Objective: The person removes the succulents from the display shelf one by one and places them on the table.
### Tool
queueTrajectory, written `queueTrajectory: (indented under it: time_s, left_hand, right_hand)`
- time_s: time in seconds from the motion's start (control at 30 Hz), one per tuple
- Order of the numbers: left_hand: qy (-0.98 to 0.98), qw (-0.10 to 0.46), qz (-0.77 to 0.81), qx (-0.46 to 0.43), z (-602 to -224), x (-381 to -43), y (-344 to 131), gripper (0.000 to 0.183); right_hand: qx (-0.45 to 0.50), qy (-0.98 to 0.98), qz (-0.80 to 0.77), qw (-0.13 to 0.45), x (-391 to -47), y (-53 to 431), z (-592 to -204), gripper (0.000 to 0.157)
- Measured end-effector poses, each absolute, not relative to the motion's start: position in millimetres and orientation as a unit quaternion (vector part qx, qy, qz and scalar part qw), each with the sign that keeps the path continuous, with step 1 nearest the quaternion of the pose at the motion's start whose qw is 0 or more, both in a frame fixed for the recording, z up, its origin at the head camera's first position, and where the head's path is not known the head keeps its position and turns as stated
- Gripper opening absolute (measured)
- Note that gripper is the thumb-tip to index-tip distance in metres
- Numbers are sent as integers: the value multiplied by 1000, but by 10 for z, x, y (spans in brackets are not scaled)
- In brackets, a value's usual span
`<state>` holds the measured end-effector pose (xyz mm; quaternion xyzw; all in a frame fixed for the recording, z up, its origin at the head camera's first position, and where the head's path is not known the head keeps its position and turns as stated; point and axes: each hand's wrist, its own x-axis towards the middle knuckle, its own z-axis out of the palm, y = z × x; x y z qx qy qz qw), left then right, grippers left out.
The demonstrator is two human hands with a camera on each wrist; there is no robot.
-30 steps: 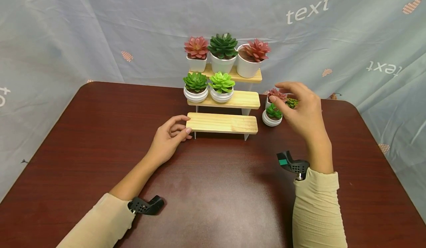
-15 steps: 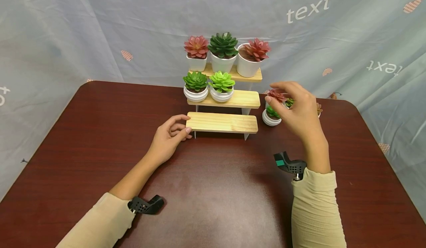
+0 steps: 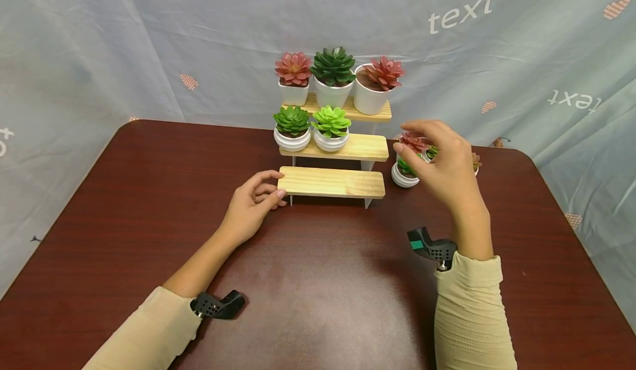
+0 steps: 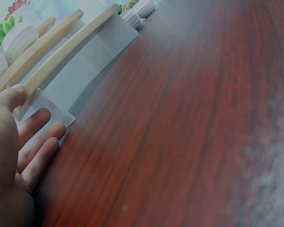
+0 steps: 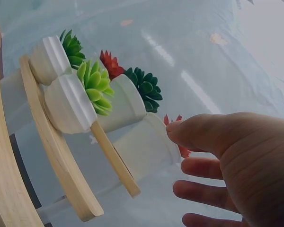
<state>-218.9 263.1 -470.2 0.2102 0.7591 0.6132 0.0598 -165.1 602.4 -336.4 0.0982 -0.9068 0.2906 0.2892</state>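
Observation:
A stepped wooden display stand has three tiers on clear supports. My left hand holds the left end of its lowest tier, thumb at the front corner and index finger at the back. On the middle tier sit a green succulent and a light green succulent in white pots. My right hand, holding nothing, hovers with curved fingers right of the stand. It partly hides a small green succulent and a pink succulent on the table.
The top tier bears a red succulent, a dark green succulent and another red succulent. Behind the right hand, a brownish succulent partly shows. A pale curtain hangs behind the dark wooden table.
My right hand has shifted slightly left, bringing the brownish succulent behind it into view. My left hand stays on the stand, and the plants have not moved.

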Motion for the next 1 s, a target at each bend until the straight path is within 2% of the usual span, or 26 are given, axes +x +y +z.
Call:
queueTrajectory:
  time_s: [0.5, 0.77, 1.0]
  left_hand:
    - [761, 59, 610, 211, -4709, -2190, 2627, 36]
    - [761, 63, 610, 210, -4698, -2189, 2618, 36]
    - [760, 59, 614, 207, -4717, -2177, 2635, 35]
  right_hand:
    - [117, -904, 286, 294, -1636, 5927, -3347, 31]
    - [151, -885, 346, 271, -1693, 5724, -3311, 36]
    - [173, -879, 351, 273, -1808, 5552, -3274, 42]
